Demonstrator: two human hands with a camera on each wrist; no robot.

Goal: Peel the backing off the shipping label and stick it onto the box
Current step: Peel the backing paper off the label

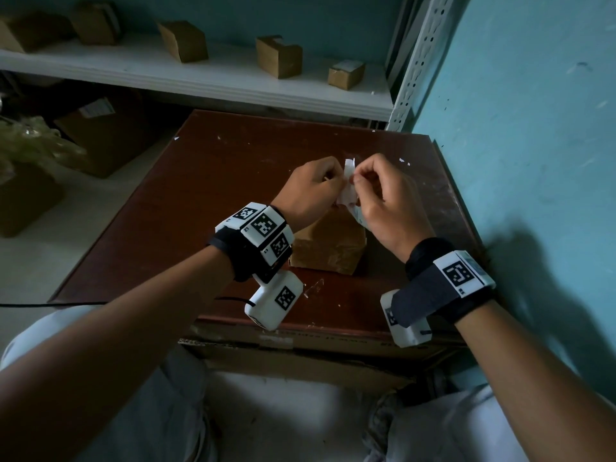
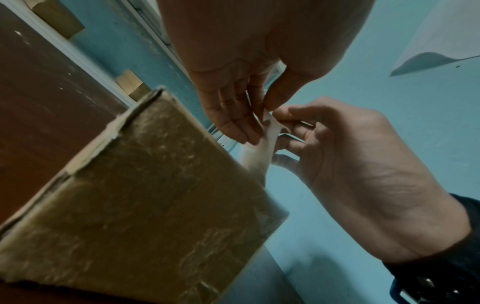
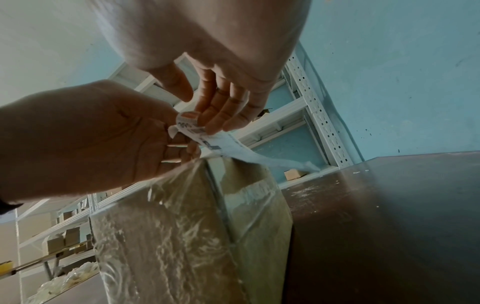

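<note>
A white printed shipping label (image 1: 346, 186) is held upright between both hands, just above a taped brown cardboard box (image 1: 328, 248) on the dark brown table (image 1: 206, 201). My left hand (image 1: 328, 185) pinches the label's upper edge from the left. My right hand (image 1: 361, 181) pinches the same edge from the right, fingers curled. In the left wrist view the label (image 2: 259, 152) hangs down behind the box (image 2: 142, 195). In the right wrist view the label (image 3: 223, 144) trails over the box top (image 3: 194, 226), its printed side showing. Whether the backing has parted cannot be told.
A white shelf (image 1: 206, 81) behind the table carries several small cardboard boxes (image 1: 278, 56). A teal wall (image 1: 533, 161) runs close along the table's right side. Larger boxes (image 1: 103, 135) and a plastic bag (image 1: 30, 141) lie on the floor at left. Small paper scraps dot the tabletop.
</note>
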